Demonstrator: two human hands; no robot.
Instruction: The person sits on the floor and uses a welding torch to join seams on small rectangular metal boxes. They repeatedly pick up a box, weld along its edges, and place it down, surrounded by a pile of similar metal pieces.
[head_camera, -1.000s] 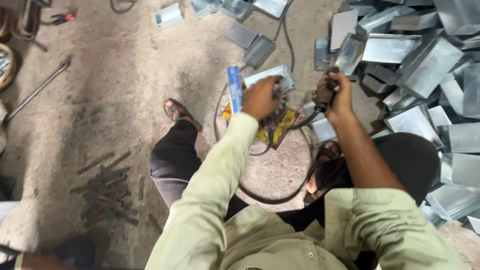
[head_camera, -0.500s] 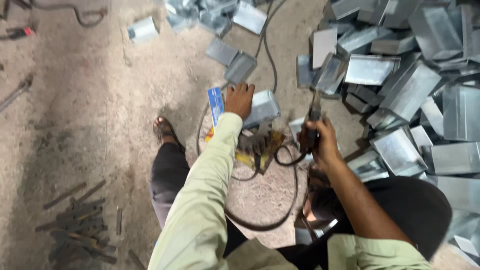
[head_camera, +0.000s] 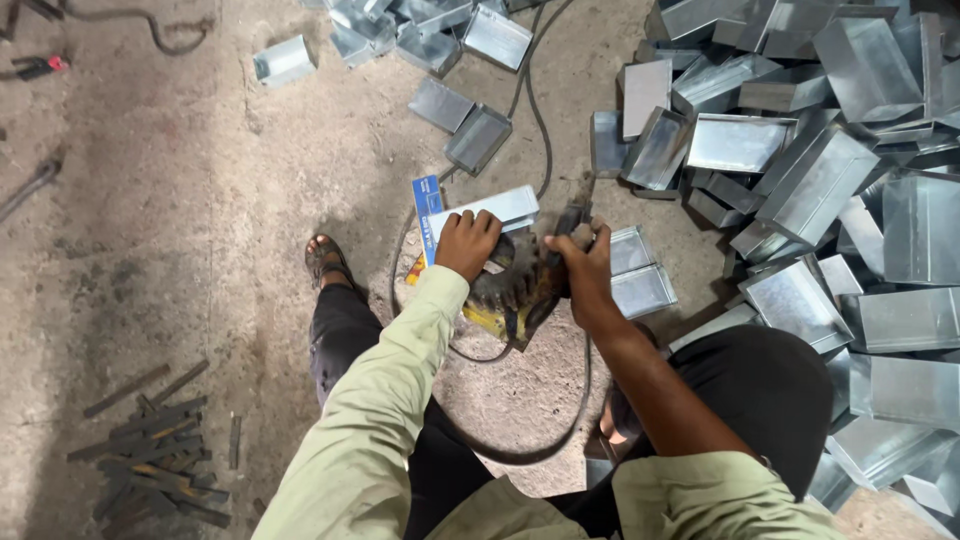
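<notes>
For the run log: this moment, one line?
left hand: pressing metal box | right hand: gripping power tool | site: concrete floor

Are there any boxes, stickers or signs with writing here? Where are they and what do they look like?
Blue label: a narrow upright strip, blue with small white print, on the floor by the left hand, at the end of the metal box under that hand.
Yellow plate: a flat yellow piece below the dark tool that both hands grip; too hidden to tell if it bears print.
No screens or signs show.
</notes>
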